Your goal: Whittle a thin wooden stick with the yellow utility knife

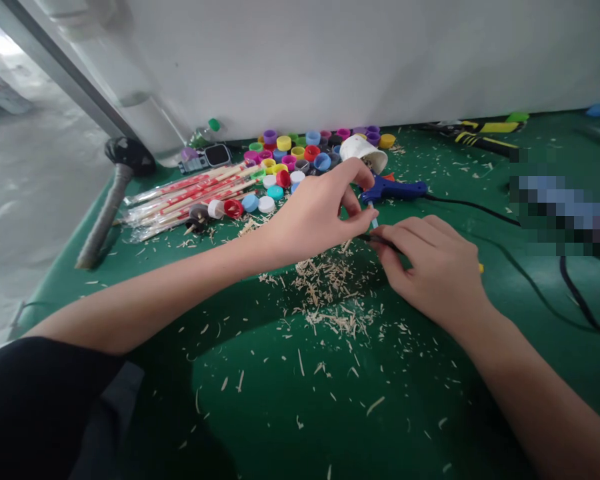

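My left hand (320,210) hovers over the green table (260,400), thumb and fingers pinched on a small light-blue piece (375,220). Beside it my right hand (437,270) is closed round a thin dark tool (375,238) with a yellow end (481,268) showing past the palm. The tool's tip touches the blue piece between the two hands. A heap of wood shavings (333,293) lies under and in front of the hands.
Several coloured bottle caps (300,157) lie at the back by a white cup (365,152) on its side. Wrapped chopsticks (190,193) lie left. A blue glue gun (393,190) with a black cord, yellow-handled pliers (480,133), a small watch (216,155) and a hammer (113,193) lie around.
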Available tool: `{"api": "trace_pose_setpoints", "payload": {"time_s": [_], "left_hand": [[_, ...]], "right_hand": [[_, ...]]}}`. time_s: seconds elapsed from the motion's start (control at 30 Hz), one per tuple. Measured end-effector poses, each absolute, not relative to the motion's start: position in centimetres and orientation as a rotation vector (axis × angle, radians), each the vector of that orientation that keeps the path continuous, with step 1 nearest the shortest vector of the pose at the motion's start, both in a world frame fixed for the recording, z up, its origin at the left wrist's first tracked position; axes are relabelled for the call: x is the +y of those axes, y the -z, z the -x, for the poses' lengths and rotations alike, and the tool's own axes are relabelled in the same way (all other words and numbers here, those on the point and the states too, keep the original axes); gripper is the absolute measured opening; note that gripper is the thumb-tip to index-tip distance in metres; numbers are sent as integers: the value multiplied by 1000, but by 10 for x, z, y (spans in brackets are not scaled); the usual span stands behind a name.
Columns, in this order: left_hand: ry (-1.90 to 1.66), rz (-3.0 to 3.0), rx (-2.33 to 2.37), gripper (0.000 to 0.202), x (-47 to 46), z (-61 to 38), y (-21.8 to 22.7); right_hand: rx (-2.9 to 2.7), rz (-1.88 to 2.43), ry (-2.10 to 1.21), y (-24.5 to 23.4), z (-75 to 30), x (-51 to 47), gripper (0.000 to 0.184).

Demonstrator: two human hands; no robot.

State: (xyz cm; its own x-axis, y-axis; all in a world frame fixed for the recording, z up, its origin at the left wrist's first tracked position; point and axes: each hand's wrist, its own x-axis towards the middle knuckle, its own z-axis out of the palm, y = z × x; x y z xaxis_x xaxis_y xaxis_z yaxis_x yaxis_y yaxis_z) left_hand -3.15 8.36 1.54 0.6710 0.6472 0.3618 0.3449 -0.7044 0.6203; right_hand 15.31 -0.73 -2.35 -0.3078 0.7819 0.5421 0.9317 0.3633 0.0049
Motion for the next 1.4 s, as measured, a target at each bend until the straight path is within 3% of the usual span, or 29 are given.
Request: {"api": "trace_pose_setpoints", "payload": {"time_s": [0.13,0.73,1.13,1.4], "left_hand": [[-774,-2424,735,8,85,31,-17],[-706,-2432,733,16,89,31,-19],[-664,-2473,733,17,90,30,-19],[-716,-2475,698,16,93,30,-17]], "right_hand": [[-2184,1473,447,24,-154,-7,18],[-2209,1459,450,20,-151,-6,18],[-2267,1492,145,15,-157,5,22],[-2297,1462,110,17,-162,11,21]]}}
